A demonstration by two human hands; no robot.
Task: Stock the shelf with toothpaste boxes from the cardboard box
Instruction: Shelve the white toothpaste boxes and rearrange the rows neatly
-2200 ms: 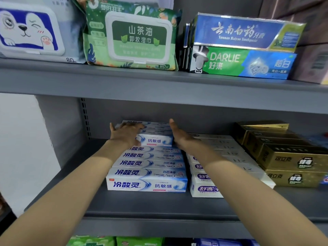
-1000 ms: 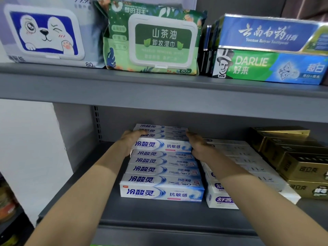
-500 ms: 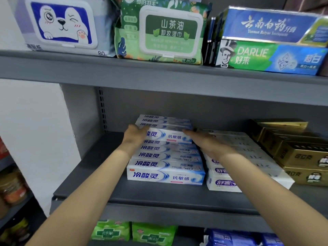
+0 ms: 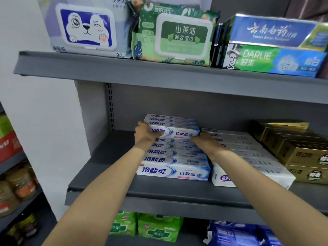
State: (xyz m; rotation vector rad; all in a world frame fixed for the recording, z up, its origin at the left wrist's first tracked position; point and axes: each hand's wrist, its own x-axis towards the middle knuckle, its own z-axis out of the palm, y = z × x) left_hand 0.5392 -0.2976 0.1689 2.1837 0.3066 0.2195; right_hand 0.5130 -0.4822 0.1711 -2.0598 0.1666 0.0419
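At the far left, a neighbouring rack (image 4: 12, 174) holds red packets and brown jars. Beside it a white wall (image 4: 44, 112) runs up to the grey metal shelf unit.

The left hand (image 4: 144, 133) is curled around the left end of a blue-and-white toothpaste box (image 4: 177, 133) that sits on the second layer of a blue-and-white stack, its thumb over the printed front and its fingers on the top edge. The right hand (image 4: 204, 142) rests at the right end of the same box, low against its lower corner and touching the row beneath; whether it truly grasps the box or only presses it cannot be told. The box thus lies between the two hands, near the back of the grey middle shelf (image 4: 159, 190). In front of it, rows of the same blue-and-white cartons (image 4: 174, 172) step down to the shelf's front.

Just right of them lies a stack of white toothpaste cartons with a purple logo (image 4: 248, 167), and further right a stack of gold cartons (image 4: 300, 153).

On the grey upper shelf (image 4: 159, 73) stand, left to right, a lilac wipes pack with a cartoon dog lid (image 4: 88, 27), a green wipes pack with a white lid (image 4: 177, 34), and a blue toothpaste carton (image 4: 273, 31) on top of a green-and-blue Darlie carton (image 4: 273, 59).

Below the middle shelf show green packets (image 4: 150, 226) and blue packets (image 4: 239, 233).
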